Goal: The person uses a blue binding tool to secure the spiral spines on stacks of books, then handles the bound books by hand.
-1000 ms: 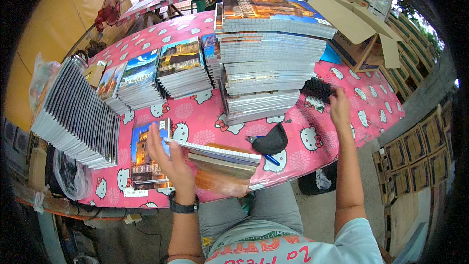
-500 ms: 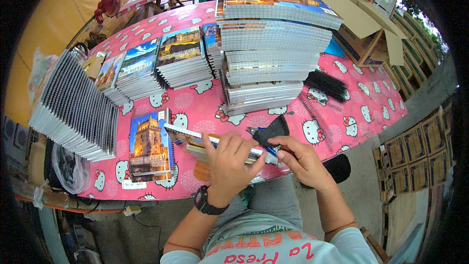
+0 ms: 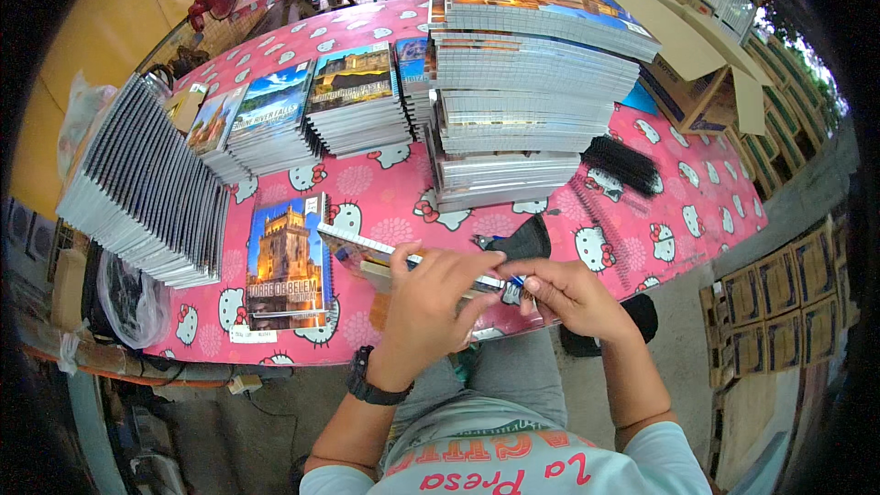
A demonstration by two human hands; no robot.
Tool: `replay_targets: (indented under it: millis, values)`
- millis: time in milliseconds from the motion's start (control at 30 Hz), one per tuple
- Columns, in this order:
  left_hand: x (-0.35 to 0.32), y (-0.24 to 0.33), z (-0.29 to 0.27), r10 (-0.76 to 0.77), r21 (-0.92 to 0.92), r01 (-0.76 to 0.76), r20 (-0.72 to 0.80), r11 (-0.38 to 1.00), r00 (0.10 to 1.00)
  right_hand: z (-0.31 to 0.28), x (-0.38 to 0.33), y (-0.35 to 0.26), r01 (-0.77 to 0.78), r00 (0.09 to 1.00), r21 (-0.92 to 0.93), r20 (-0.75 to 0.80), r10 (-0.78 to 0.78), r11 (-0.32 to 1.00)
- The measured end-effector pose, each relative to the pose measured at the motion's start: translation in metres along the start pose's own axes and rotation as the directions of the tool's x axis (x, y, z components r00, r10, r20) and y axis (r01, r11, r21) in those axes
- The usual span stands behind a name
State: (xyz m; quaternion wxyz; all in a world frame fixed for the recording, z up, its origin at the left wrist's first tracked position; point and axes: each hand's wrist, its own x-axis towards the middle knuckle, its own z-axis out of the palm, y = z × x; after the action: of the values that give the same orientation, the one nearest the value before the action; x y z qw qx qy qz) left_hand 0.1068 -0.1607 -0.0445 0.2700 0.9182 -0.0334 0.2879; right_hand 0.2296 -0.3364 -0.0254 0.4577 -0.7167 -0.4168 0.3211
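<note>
My left hand [image 3: 435, 298] is wrapped over a notebook [image 3: 371, 249] with a picture cover, holding it tilted on edge near the table's front. A row of small holes shows along its upper edge. At its right end, my right hand [image 3: 564, 295] is closed, thumb and fingers pinching a narrow blue piece [image 3: 516, 283] whose kind the fingers hide. Just beyond the hands lies a black cloth-like thing [image 3: 527, 240] with a grey-tipped tool partly under it. Left of the held notebook lie spiral-bound notebooks with a tower cover [image 3: 286, 261].
A tall stack of notebooks [image 3: 522, 101] stands ahead. Spiral-bound notebooks [image 3: 151, 183] are piled at the left, with shorter stacks [image 3: 353, 96] behind. Black coils [image 3: 623, 165] and an open cardboard box [image 3: 697, 73] sit at the right on the pink tablecloth [image 3: 403, 179].
My right hand has shifted slightly left, closer to my left hand, its fingers drawn in tighter round the blue piece. The whole view has shifted a little; the notebook stays in my left hand.
</note>
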Motion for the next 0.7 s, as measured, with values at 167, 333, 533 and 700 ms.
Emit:
replay_targets:
  millis: [167, 333, 533, 700]
  values:
    - [0.000, 0.003, 0.000, -0.033, 0.050, 0.029, 0.088, 0.998, 0.996, -0.016, 0.035, 0.043, 0.064, 0.935, -0.297, -0.316, -0.161, 0.953]
    - [0.002, 0.000, 0.005, 0.063, 0.113, -0.061, -0.011, 0.992, 0.998, -0.005, 0.050, 0.089, -0.200, 0.940, -0.610, -0.339, -0.025, 0.767]
    - [-0.003, -0.007, 0.005, 0.018, 0.093, -0.009, -0.094, 0.996, 0.995, 0.009, 0.051, 0.102, -0.086, 0.951, -0.746, -0.259, -0.168, 0.661]
    - [-0.039, -0.112, -0.061, -0.331, 0.065, 0.424, -0.523, 0.903, 0.785, -0.023, 0.028, 0.104, -0.097, 0.903, -0.306, -0.428, -0.046, 0.947]
